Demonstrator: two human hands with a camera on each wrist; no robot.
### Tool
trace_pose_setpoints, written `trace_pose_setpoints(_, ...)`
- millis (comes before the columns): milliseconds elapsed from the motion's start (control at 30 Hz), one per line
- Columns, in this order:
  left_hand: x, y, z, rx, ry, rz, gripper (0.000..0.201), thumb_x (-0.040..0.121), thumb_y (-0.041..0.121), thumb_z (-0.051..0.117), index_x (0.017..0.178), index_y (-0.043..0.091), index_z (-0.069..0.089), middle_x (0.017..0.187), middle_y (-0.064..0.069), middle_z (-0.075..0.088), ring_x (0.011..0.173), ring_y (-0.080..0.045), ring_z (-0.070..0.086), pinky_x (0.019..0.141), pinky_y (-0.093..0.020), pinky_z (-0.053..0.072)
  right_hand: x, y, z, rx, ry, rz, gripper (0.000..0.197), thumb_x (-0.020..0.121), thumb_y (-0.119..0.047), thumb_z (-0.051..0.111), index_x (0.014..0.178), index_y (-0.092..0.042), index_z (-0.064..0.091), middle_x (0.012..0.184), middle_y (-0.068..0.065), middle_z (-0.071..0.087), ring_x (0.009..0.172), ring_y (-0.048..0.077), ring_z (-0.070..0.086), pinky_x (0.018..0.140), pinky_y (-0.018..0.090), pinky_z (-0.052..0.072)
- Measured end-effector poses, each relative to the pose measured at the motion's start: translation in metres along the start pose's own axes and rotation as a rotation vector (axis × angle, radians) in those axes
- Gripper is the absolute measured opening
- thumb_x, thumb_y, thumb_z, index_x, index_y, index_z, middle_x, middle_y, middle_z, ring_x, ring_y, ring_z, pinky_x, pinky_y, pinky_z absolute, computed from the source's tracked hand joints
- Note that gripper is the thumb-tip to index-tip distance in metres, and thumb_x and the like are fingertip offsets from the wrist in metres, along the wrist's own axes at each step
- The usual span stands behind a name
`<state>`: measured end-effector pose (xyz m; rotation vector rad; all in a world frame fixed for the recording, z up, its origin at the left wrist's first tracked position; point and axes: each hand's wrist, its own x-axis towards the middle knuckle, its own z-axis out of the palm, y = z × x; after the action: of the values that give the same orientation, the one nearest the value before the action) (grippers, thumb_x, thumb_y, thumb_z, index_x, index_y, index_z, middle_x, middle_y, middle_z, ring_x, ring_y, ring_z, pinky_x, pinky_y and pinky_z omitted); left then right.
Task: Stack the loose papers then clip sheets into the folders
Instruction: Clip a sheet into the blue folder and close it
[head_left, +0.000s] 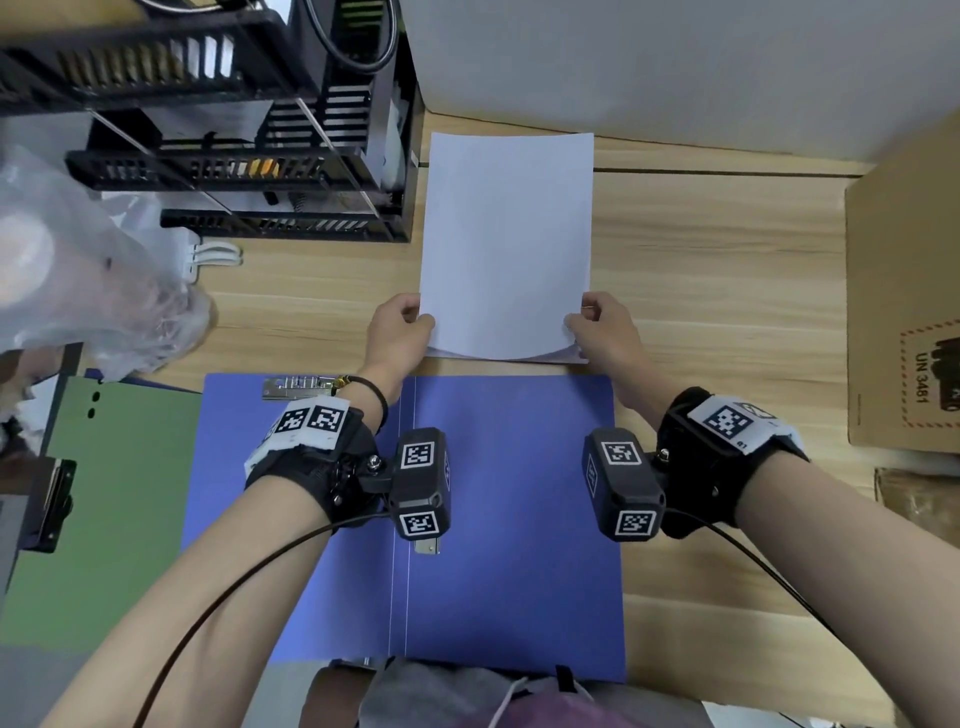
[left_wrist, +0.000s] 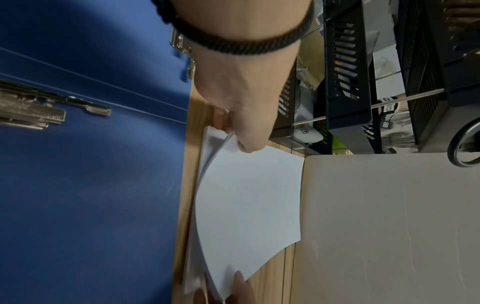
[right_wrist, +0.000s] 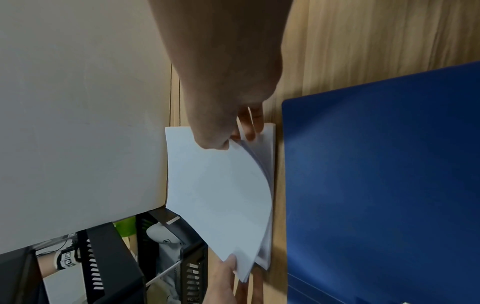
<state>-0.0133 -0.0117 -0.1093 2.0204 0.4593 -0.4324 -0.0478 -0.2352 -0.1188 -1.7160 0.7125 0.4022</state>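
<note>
Two hands grip the paper stack (head_left: 506, 244): left hand (head_left: 397, 325) pinches its near-left corner, right hand (head_left: 602, 325) its near-right. Stack lies on the desk (head_left: 717, 270), just beyond the open blue folder (head_left: 509, 519). Risk: upper sheets bow apart; loosened pinch fans them out of alignment.

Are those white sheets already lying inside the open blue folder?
No. Both hands hold the paper stack on the wooden desk, beyond the blue folder.

Black wrist straps (head_left: 322, 467), tagged camera boxes (head_left: 422, 480), black cables (head_left: 218, 592), braided bracelet (left_wrist: 241, 44).
</note>
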Motion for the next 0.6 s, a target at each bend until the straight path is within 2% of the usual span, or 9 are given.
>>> trace_pose_setpoints(33,0.0,-0.001,0.0,0.001,0.001,-0.006,0.031,0.091,0.002,0.048,0.116,0.012,0.064,0.106,0.004,0.063,0.098,-0.01,0.055,0.086,-0.023,0.044,0.0,-0.003,0.001,0.023,-0.017,0.027,0.03,0.09,-0.011,0.047,0.12,-0.012,0.052,0.093,-0.004,0.058,0.078,0.015,0.057,0.073,0.032,0.054)
trace_pose_setpoints(100,0.0,-0.002,0.0,-0.001,-0.006,-0.007,0.032,0.091,0.0,0.048,0.116,0.012,0.064,0.106,0.004,0.063,0.098,-0.01,0.056,0.085,-0.022,0.043,0.003,-0.007,0.004,0.081,-0.063,0.079,0.03,0.092,-0.011,0.046,0.121,-0.012,0.051,0.106,0.002,0.061,0.077,0.016,0.062,0.066,0.032,0.059)
trace_pose_setpoints(167,0.0,-0.002,-0.002,-0.002,-0.017,-0.008,0.034,0.09,0.0,0.048,0.119,0.011,0.062,0.107,0.005,0.062,0.099,-0.01,0.055,0.084,-0.021,0.042,0.004,-0.01,0.005,0.141,-0.11,0.106,0.028,0.092,-0.005,0.043,0.119,-0.013,0.05,0.105,0.0,0.061,0.077,0.016,0.064,0.062,0.031,0.061)
trace_pose_setpoints(267,0.002,-0.004,-0.005,-0.02,0.003,-0.036,0.038,0.092,0.005,0.052,0.128,0.013,0.054,0.114,0.005,0.055,0.106,-0.011,0.052,0.089,-0.023,0.041,0.0,-0.01,0.002,0.195,-0.149,0.104,0.037,0.091,0.001,0.036,0.119,-0.02,0.049,0.107,-0.002,0.063,0.077,0.027,0.067,0.055,0.032,0.061)
trace_pose_setpoints(300,0.003,-0.005,-0.006,-0.029,0.016,-0.043,0.04,0.092,0.009,0.054,0.131,0.015,0.051,0.117,0.004,0.052,0.108,-0.012,0.05,0.092,-0.024,0.042,-0.002,-0.009,-0.001,0.212,-0.145,0.094,0.04,0.09,0.002,0.035,0.12,-0.021,0.049,0.108,-0.002,0.063,0.076,0.026,0.067,0.049,0.029,0.059)
trace_pose_setpoints(367,0.003,-0.005,-0.006,-0.073,0.029,-0.047,0.045,0.091,0.016,0.058,0.135,0.017,0.046,0.12,0.003,0.05,0.109,-0.012,0.05,0.094,-0.024,0.041,-0.008,-0.008,-0.011,0.235,-0.133,0.071,0.041,0.092,0.0,0.037,0.121,-0.024,0.052,0.105,-0.003,0.063,0.07,0.015,0.064,0.042,0.02,0.051)
trace_pose_setpoints(467,-0.002,0.004,-0.002,-0.17,0.0,-0.042,0.05,0.091,0.016,0.06,0.138,0.014,0.042,0.107,0.006,0.054,0.093,-0.01,0.053,0.074,-0.012,0.045,-0.026,-0.002,-0.029,0.25,-0.164,0.051,0.038,0.097,-0.006,0.041,0.124,-0.03,0.051,0.104,-0.006,0.064,0.073,0.011,0.061,0.042,0.016,0.046)
trace_pose_setpoints(533,-0.006,0.01,0.001,-0.192,-0.042,-0.032,0.047,0.091,0.012,0.059,0.135,0.012,0.043,0.1,0.007,0.058,0.084,-0.01,0.056,0.061,-0.014,0.047,-0.041,0.006,-0.045,0.263,-0.21,0.037,0.036,0.1,-0.009,0.043,0.128,-0.03,0.05,0.111,-0.006,0.063,0.08,0.011,0.062,0.048,0.018,0.051)
trace_pose_setpoints(600,-0.013,0.017,0.005,-0.198,-0.105,-0.013,0.041,0.092,0.009,0.056,0.132,0.011,0.049,0.107,0.0,0.065,0.084,-0.013,0.063,0.056,-0.018,0.049,-0.056,0.018,-0.058,0.271,-0.263,0.025,0.036,0.101,-0.011,0.044,0.132,-0.029,0.049,0.117,-0.007,0.064,0.088,0.011,0.065,0.058,0.021,0.056)
